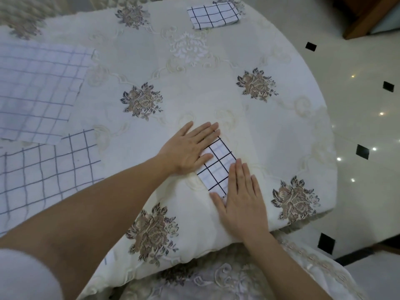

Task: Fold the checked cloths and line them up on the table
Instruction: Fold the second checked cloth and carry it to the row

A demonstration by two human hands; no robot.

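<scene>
A small folded white cloth with black checks lies near the table's front right edge. My left hand rests flat on its upper left part, fingers spread. My right hand lies flat on its lower right part, fingers together. Neither hand grips the cloth; both press it down. A second folded black-checked cloth sits at the far edge of the table. Two unfolded cloths with pale blue-grey checks lie at the left, one overlapping the other.
The round table carries a cream tablecloth with embroidered flowers; its edge curves down the right side. Beyond it is a shiny tiled floor with black diamond insets. A wooden furniture piece stands at the top right.
</scene>
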